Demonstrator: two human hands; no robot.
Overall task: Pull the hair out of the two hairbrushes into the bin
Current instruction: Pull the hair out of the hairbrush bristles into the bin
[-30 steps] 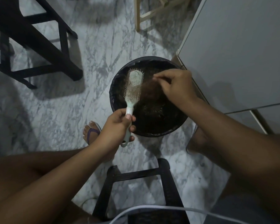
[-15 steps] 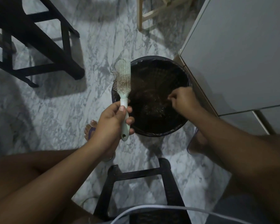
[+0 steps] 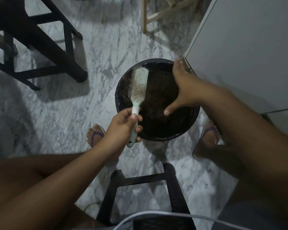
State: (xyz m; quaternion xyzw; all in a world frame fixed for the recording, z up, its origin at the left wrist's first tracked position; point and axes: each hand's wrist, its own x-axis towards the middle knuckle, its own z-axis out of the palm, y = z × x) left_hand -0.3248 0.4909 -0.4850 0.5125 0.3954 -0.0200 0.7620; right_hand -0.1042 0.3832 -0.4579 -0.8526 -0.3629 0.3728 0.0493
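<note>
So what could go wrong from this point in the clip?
Strands cling at the brush head's left edge, right over the bin's rim, so they may drop on the marble floor. The right hand is spread open over the bin, so hair stuck to it could be carried out. Only one hairbrush shows; the second may get skipped.

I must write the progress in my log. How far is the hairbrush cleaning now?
Done: brown hair already lies in the black bin. In hand: the left hand holds the pale hairbrush over the bin, some hair among its bristles; the right hand is open, empty. Left: finishing this brush. No second brush is in view.
</note>
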